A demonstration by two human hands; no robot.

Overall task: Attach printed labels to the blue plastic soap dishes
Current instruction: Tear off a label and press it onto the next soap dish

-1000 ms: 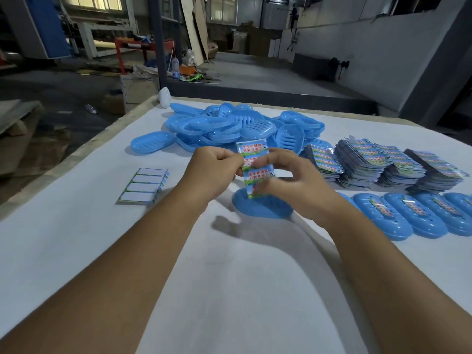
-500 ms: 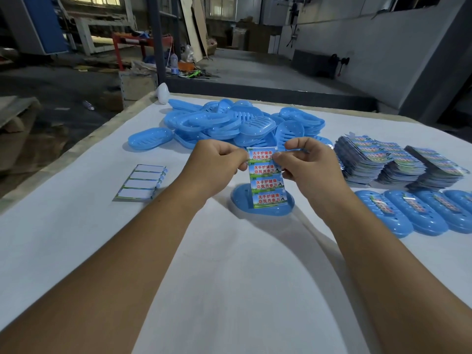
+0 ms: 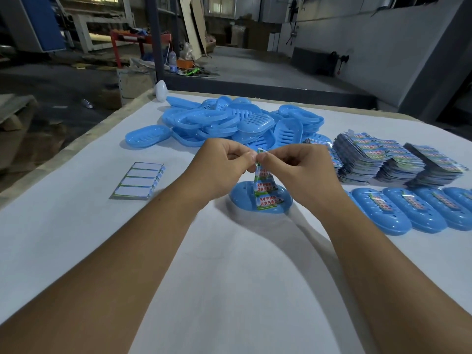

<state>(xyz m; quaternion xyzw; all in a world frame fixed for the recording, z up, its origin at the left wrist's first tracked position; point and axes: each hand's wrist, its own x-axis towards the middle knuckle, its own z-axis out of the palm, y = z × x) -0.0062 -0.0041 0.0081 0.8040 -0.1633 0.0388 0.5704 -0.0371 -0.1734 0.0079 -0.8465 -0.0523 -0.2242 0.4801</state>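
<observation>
Far left on white table (image 3: 63, 226): small stack of blank backing sheets (image 3: 138, 181). Behind it, loose pile of blue soap dishes (image 3: 229, 123). Centre: left hand (image 3: 219, 169) and right hand (image 3: 298, 167) meet, fingers curled, thumb and forefinger of each pinching top end of printed label strip (image 3: 265, 192). Strip hangs down over single upturned dish (image 3: 260, 201) on table. Right: stacks of label sheets (image 3: 390, 159); in front, row of labelled dishes (image 3: 408, 210) side by side.
</observation>
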